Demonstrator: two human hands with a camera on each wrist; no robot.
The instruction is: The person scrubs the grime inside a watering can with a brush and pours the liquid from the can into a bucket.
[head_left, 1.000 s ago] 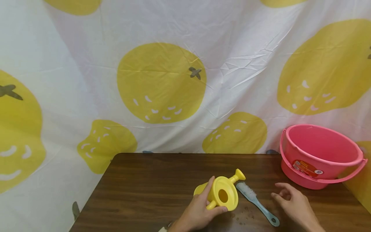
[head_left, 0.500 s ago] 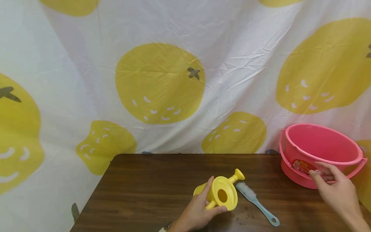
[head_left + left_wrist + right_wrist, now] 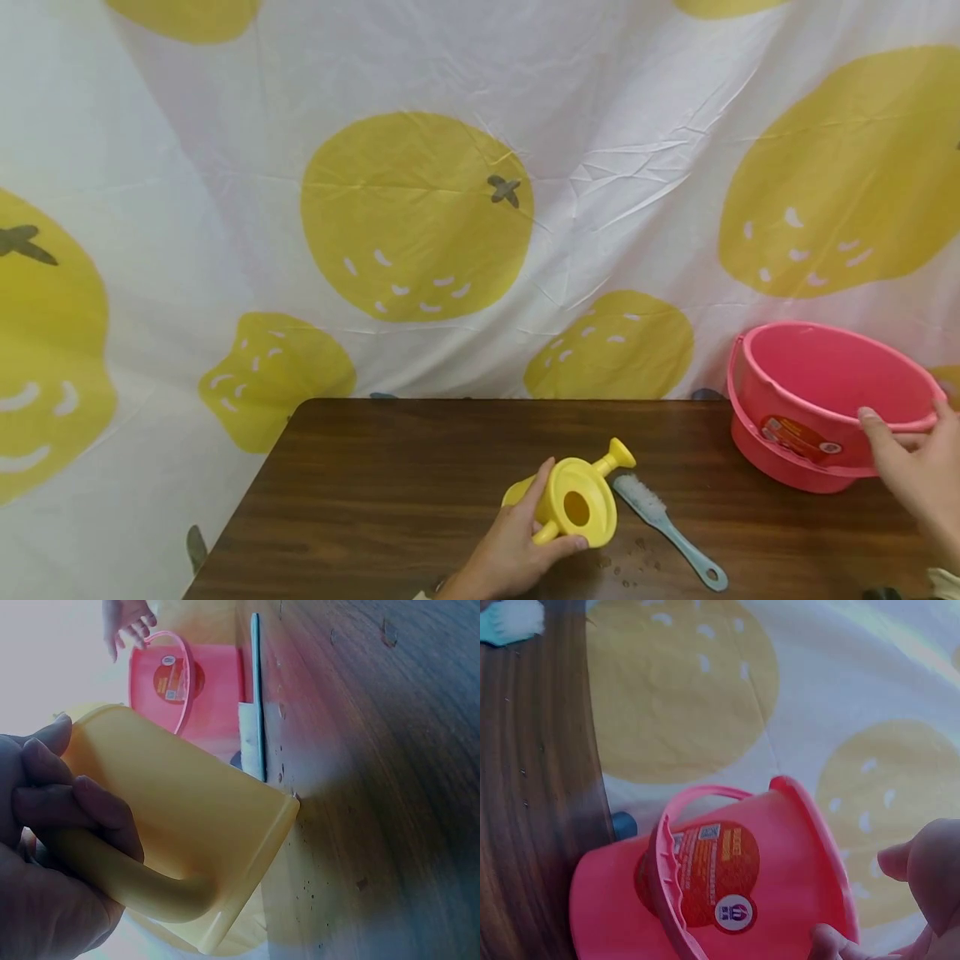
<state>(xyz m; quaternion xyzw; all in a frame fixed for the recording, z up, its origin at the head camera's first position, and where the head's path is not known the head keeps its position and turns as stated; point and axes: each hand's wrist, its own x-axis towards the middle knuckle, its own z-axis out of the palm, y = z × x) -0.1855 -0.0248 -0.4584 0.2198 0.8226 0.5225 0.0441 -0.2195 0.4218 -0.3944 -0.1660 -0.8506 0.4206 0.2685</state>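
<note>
My left hand (image 3: 517, 533) grips a yellow toy watering can (image 3: 597, 504) by its handle, fingers curled round it. The can is tilted low over the table, its opening facing me and its sprinkler head pointing up to the right. At the far right, my right hand (image 3: 918, 458) is at the near rim of a pink bucket (image 3: 756, 396). In the right wrist view, the thumb (image 3: 900, 862) stands apart from the rim while a fingertip overlaps it. The bucket's handle (image 3: 664, 870) hangs down over its labelled side.
A pale blue scrub brush (image 3: 678, 537) with white bristles lies right of the can, its hanging hole towards me. Water drops dot the brown wooden table (image 3: 397, 483) nearby. Behind stands a white curtain (image 3: 622, 100) printed with yellow fruit.
My right hand has moved right, from beside the brush across the bucket's front to its near right rim. The left hand and watering can have stayed almost still.
</note>
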